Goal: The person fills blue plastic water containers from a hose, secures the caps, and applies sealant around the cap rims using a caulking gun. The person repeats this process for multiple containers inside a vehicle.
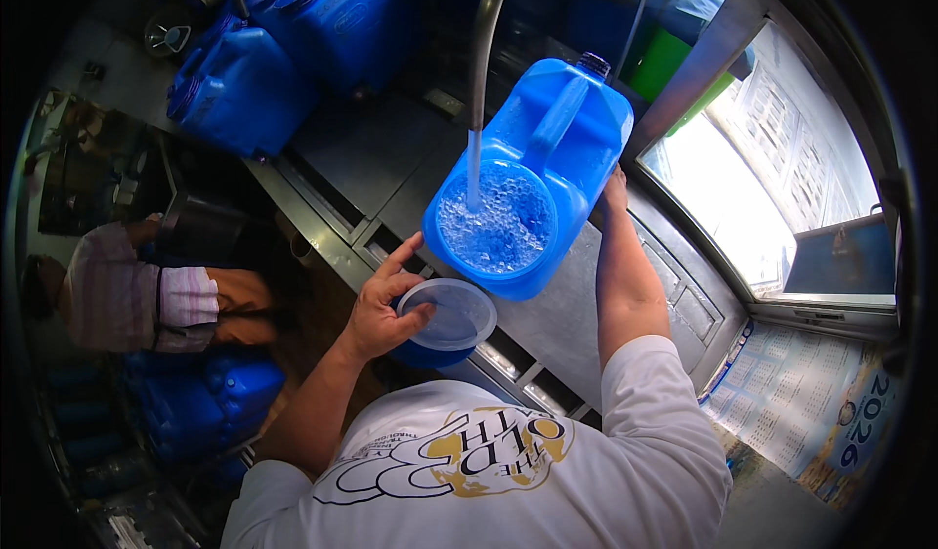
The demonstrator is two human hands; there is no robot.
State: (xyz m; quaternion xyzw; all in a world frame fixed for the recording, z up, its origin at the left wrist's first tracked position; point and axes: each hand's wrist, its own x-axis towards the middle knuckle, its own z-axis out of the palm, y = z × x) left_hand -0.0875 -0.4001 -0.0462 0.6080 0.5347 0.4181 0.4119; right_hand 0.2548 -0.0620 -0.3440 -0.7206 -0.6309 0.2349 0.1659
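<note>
A blue plastic water jug (pixel 586 227) with a moulded handle and a small black-capped spout stands on the metal counter. Water (pixel 496 219) bubbles in its wide round mouth, under a stream from a curved metal pipe (pixel 484 51). My left hand (pixel 376 316) grips a round lid (pixel 449 316), pale and translucent inside with a blue rim, its thumb over the edge. The index finger of that hand stretches toward the jug's near left side. Against the jug's right side rests my right hand (pixel 616 190), its fingers hidden behind the jug.
More blue jugs (pixel 244 90) stand at the back left of the metal counter (pixel 391 158). Another person (pixel 147 290) is at the left, near blue containers (pixel 210 393) low down. A bright window (pixel 782 158) and a paper calendar (pixel 791 402) are on the right.
</note>
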